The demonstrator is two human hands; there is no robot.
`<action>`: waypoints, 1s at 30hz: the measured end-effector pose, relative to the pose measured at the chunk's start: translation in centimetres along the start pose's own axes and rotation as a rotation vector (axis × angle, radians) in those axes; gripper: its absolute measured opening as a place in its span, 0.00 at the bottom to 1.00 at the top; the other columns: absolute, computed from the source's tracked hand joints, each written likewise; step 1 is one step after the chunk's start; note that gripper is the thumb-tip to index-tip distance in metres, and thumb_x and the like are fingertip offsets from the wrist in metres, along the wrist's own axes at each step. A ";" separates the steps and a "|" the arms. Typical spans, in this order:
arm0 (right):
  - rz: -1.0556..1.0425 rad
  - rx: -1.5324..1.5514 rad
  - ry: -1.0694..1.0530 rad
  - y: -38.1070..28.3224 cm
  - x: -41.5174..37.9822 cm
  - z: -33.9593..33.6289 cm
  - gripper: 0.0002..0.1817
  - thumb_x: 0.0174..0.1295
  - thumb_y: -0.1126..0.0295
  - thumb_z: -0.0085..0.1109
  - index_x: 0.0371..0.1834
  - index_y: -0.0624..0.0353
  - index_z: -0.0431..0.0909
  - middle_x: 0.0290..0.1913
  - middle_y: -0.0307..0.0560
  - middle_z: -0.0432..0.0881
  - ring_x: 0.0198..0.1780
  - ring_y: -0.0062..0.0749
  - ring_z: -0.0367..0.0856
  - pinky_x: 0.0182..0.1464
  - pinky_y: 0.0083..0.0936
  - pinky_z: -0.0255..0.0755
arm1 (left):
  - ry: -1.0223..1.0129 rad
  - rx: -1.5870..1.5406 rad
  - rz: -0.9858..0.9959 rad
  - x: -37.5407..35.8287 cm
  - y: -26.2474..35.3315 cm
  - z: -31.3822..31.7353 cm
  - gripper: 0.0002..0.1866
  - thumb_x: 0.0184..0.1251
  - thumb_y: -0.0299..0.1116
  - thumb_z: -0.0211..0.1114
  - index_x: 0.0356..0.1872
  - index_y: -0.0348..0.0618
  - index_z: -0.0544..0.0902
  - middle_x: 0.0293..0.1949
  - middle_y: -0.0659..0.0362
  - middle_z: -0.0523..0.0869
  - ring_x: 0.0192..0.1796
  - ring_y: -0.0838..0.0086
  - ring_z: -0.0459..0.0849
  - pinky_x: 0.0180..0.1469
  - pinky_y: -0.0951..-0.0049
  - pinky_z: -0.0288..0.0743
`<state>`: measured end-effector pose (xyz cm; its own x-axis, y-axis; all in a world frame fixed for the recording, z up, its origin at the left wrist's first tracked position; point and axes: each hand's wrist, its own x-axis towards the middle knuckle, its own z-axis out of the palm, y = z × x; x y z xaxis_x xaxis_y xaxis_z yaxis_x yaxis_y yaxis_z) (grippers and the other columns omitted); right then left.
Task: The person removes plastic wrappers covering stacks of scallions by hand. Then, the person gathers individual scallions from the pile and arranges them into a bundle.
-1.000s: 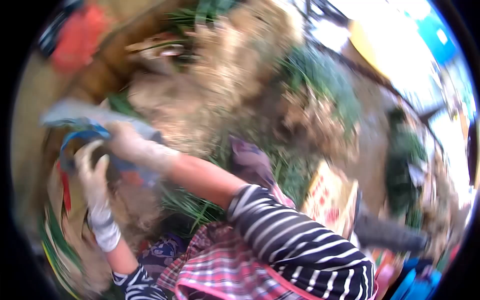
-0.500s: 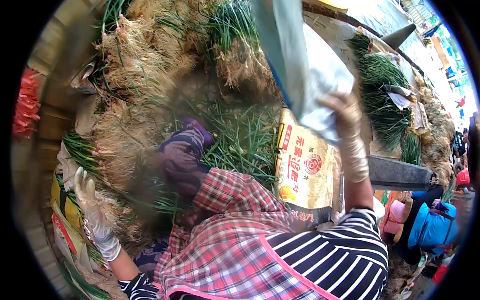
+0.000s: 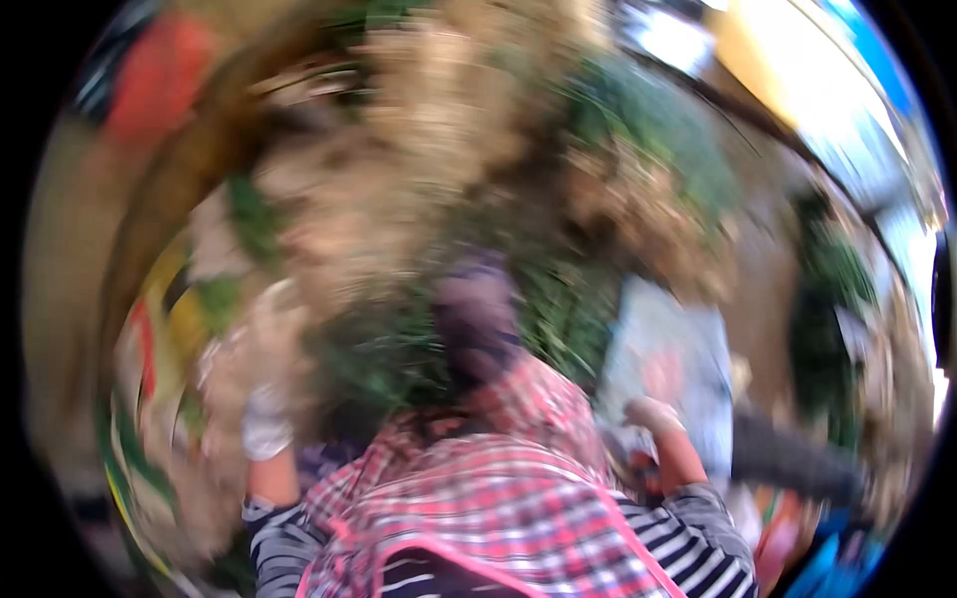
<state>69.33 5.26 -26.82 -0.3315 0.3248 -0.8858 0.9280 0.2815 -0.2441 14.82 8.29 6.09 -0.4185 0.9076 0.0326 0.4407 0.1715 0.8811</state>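
Observation:
The frame is smeared by motion. My left hand (image 3: 274, 334), in a pale glove, is raised beside the roots of a green onion pile (image 3: 344, 224); its fingers are blurred. On the other side, my right hand (image 3: 653, 414), gloved and curled, rests at the near edge of a whitish sack (image 3: 673, 344) that lies flat. Its fingers look closed, but whether they pinch the sack is too blurred to tell. Loose green leaves (image 3: 563, 314) lie around my knee (image 3: 478, 304).
Another onion bundle (image 3: 648, 169) lies beyond the sack. More onions (image 3: 832, 279) are at the right, near a dark grey beam (image 3: 797, 458). Yellow and red packaging (image 3: 150, 339) stands at the left, with a blurred red item (image 3: 159, 75) at the upper left.
The view has swung. The whitish sack, raised and in motion before, now lies flat where the yellow printed bag showed. My right hand has come down and closer to my body.

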 end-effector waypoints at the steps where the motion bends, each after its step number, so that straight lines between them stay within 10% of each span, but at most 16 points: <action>1: 0.108 0.138 0.254 -0.2 -1.0 -4.3 0.25 0.50 0.58 0.61 0.53 0.52 0.75 0.41 0.48 0.82 0.50 0.38 0.77 0.51 0.33 0.69 | -0.008 -0.028 0.026 0.1 -0.7 0.0 0.16 0.62 0.27 0.57 0.52 0.42 0.72 0.50 0.59 0.75 0.49 0.77 0.75 0.49 0.77 0.69; 6: -0.346 0.524 1.174 -8.8 -5.3 -26.7 0.23 0.47 0.72 0.61 0.50 0.64 0.74 0.45 0.52 0.80 0.44 0.38 0.79 0.47 0.29 0.72 | -0.018 -0.338 0.002 -0.2 -5.2 -1.2 0.16 0.63 0.35 0.60 0.50 0.40 0.75 0.47 0.60 0.78 0.53 0.75 0.74 0.57 0.73 0.66; 8: -0.520 0.580 1.112 -16.2 -7.7 -33.1 0.22 0.50 0.72 0.60 0.51 0.63 0.73 0.40 0.47 0.80 0.38 0.30 0.78 0.43 0.24 0.71 | -0.073 -0.371 0.132 -1.6 -7.8 -1.7 0.15 0.65 0.42 0.56 0.37 0.38 0.79 0.40 0.56 0.81 0.48 0.71 0.76 0.57 0.70 0.65; 10: -0.739 0.623 0.993 -24.5 -8.2 -37.3 0.21 0.53 0.72 0.60 0.52 0.63 0.73 0.37 0.43 0.79 0.35 0.22 0.75 0.40 0.20 0.70 | 0.014 -0.361 0.144 -3.7 -10.2 -2.2 0.13 0.67 0.36 0.55 0.38 0.35 0.80 0.36 0.59 0.80 0.41 0.78 0.77 0.45 0.77 0.70; 17: -1.140 0.100 0.534 -46.1 -3.4 -38.5 0.19 0.54 0.74 0.61 0.50 0.60 0.74 0.38 0.44 0.82 0.38 0.25 0.79 0.44 0.21 0.72 | 0.471 -0.587 -0.031 -8.2 -13.3 -5.7 0.15 0.59 0.19 0.58 0.48 0.37 0.74 0.44 0.59 0.79 0.48 0.79 0.77 0.53 0.78 0.70; 23: -1.060 -0.421 0.443 -55.6 -0.9 -36.6 0.19 0.58 0.69 0.56 0.53 0.59 0.73 0.47 0.51 0.80 0.46 0.30 0.79 0.49 0.22 0.72 | 0.676 0.225 0.093 -3.4 -13.3 -14.3 0.11 0.59 0.28 0.60 0.44 0.40 0.78 0.46 0.55 0.80 0.47 0.69 0.78 0.52 0.71 0.71; 28: -0.784 0.202 0.517 -60.4 1.9 -37.2 0.19 0.59 0.69 0.54 0.53 0.64 0.72 0.47 0.52 0.79 0.47 0.31 0.78 0.51 0.21 0.70 | 0.616 1.309 0.150 7.5 -15.8 -18.6 0.26 0.57 0.42 0.63 0.56 0.48 0.70 0.55 0.50 0.73 0.56 0.64 0.74 0.61 0.59 0.65; 30: -0.795 0.331 0.614 -61.4 5.1 -38.2 0.19 0.59 0.69 0.53 0.53 0.63 0.72 0.48 0.52 0.79 0.47 0.32 0.78 0.51 0.21 0.70 | 0.293 0.769 -0.206 9.6 -15.3 -22.6 0.25 0.60 0.45 0.60 0.56 0.46 0.69 0.48 0.47 0.77 0.46 0.62 0.80 0.55 0.60 0.71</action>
<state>4.17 24.17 -1.29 -0.8073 0.5825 -0.0948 0.3758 0.3837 -0.8435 -13.88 5.73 3.53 -0.6920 0.7117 0.1209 0.7059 0.6319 0.3200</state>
